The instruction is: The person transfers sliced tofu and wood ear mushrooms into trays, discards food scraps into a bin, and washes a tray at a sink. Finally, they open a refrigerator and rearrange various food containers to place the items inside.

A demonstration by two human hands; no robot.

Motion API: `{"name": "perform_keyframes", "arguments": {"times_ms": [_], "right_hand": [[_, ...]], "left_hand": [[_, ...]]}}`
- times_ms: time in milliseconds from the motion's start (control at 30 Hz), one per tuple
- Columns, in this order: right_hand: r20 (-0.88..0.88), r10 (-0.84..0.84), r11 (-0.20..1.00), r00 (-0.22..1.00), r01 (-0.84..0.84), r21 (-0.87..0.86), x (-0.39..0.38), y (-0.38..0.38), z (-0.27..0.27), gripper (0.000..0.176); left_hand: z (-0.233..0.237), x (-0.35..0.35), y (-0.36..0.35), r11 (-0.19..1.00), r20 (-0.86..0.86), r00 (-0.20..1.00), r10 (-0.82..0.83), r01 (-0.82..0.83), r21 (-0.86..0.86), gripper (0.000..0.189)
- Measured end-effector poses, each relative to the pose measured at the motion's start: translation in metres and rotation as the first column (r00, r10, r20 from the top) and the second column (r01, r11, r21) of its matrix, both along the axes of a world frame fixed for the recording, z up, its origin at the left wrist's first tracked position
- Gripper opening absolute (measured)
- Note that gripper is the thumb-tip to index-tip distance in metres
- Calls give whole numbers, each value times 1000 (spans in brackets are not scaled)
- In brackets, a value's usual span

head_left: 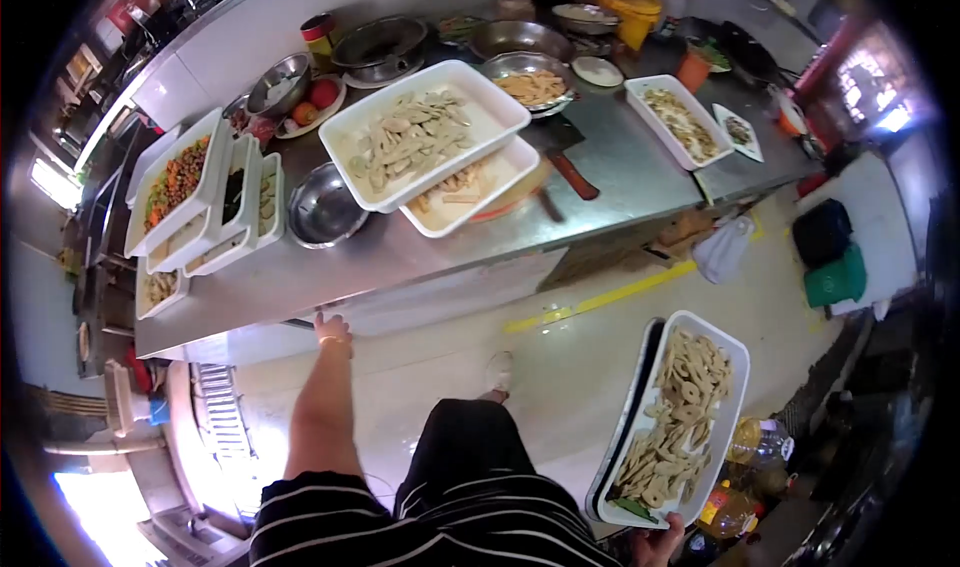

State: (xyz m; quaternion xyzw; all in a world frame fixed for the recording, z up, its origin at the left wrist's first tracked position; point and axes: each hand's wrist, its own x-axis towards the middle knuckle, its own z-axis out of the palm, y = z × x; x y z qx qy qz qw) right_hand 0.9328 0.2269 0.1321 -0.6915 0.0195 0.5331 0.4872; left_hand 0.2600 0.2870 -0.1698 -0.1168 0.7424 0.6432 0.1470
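Observation:
My right hand [657, 542] grips the near end of a long white tray [738, 367] at the lower right. Pale sliced food pieces [690, 397] fill it, some ring-shaped, with a green leaf [635, 509] at the near end. A dark edge shows along the tray's left side. My left hand [334, 329] is held out low in front of the steel counter [400, 257], just below its front edge. It holds nothing, and its fingers are loosely bent and apart.
Stacked white trays [480, 137] of pale pieces sit mid-counter, beside a steel bowl [325, 205] and a cleaver [570, 172]. More food trays [215, 167] are stacked at the left. Another white tray [680, 127] lies right. Oil bottles [730, 507] stand on the floor at the right.

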Motion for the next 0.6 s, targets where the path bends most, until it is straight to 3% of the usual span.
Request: {"name": "perform_keyframes", "arguments": {"times_ms": [100, 200, 233, 300, 367, 400, 433, 467, 500, 533, 600], "right_hand": [[-288, 76, 977, 955, -14, 213, 25, -48, -19, 53], [-291, 117, 975, 949, -55, 213, 42, -114, -30, 43], [-219, -84, 970, 972, 130, 207, 31, -128, -42, 48], [-370, 8, 974, 929, 77, 213, 37, -160, -37, 53], [-437, 100, 960, 894, 28, 278, 38, -192, -29, 59], [-393, 62, 963, 918, 49, 266, 37, -201, -31, 61], [-348, 32, 965, 937, 61, 254, 32, -209, -26, 63], [-305, 12, 968, 952, 65, 241, 22, -214, -18, 65], [-306, -53, 974, 950, 117, 195, 11, -214, -10, 44], [-273, -53, 974, 961, 110, 198, 15, -227, -18, 45], [-345, 29, 967, 938, 60, 246, 7, -246, -4, 46]], "left_hand": [[45, 9, -49, 974, 305, 925, -226, 219, 56, 60], [44, 18, -93, 946, 357, 885, -300, 324, -5, 67], [42, 25, -108, 932, 370, 871, -324, 362, -35, 68], [46, 35, -140, 911, 385, 856, -343, 404, -86, 70], [69, 58, -169, 923, 394, 854, -340, 383, -34, 42], [84, 69, -178, 935, 389, 862, -325, 355, -7, 28], [100, 76, -190, 947, 375, 882, -283, 319, -36, 24], [102, 64, -207, 910, 374, 861, -344, 404, -92, 24], [92, 47, -225, 868, 376, 840, -392, 473, -151, 24], [87, 30, -243, 820, 377, 817, -436, 533, -207, 24], [76, -2, -282, 824, 377, 770, -515, 565, -28, 28]]}}
